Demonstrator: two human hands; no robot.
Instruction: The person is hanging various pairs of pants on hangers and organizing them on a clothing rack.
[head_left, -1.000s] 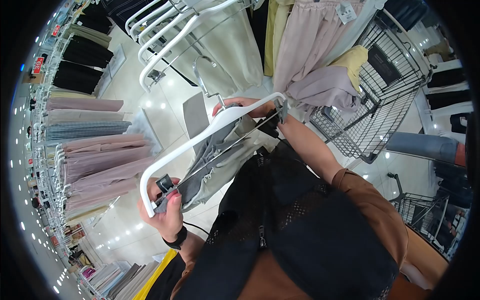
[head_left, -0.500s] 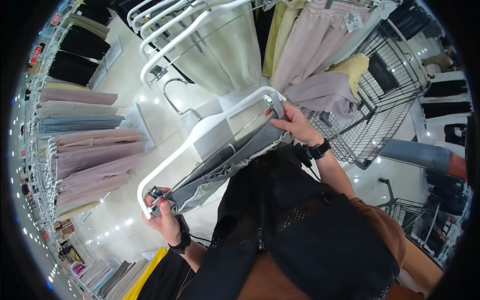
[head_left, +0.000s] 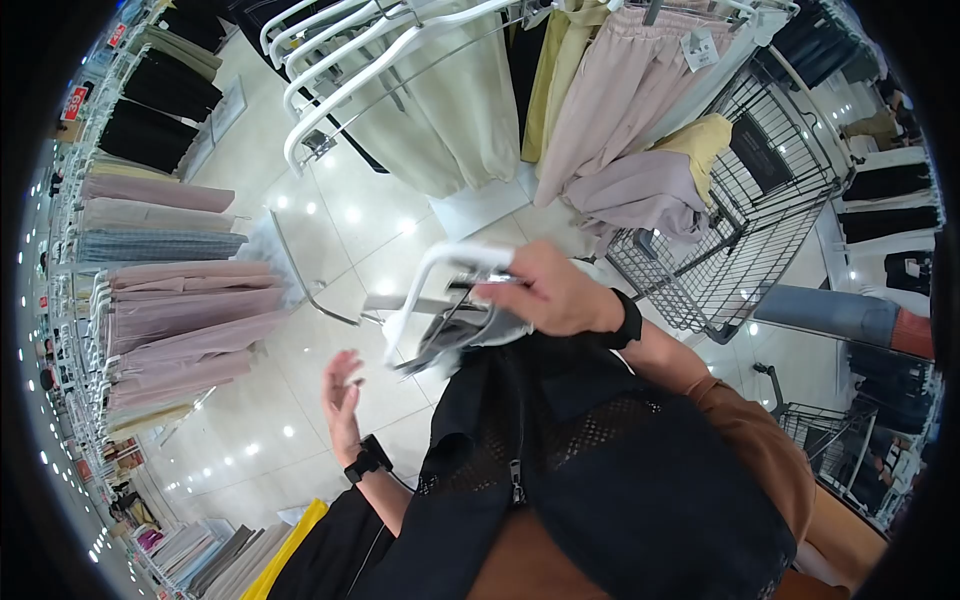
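Note:
My right hand (head_left: 545, 293) grips a white clip hanger (head_left: 432, 290) with a grey garment (head_left: 455, 340) hanging from it, held in front of my chest and turned end-on to me. My left hand (head_left: 342, 393) is below and to the left of the hanger, fingers spread, touching nothing. A black watch sits on each wrist. A black mesh garment (head_left: 560, 460) hangs over my front.
A rail of cream and pink trousers on white hangers (head_left: 420, 90) is straight ahead. A wire shopping cart (head_left: 760, 200) with lilac and yellow clothes stands to the right. Racks of folded pink, grey and black clothes (head_left: 170, 280) line the left. Another person's leg in jeans (head_left: 840, 315) is far right.
My left hand let go of the hanger's clip end and dropped away open. My right hand swung the hanger and grey garment round, so it now points toward me.

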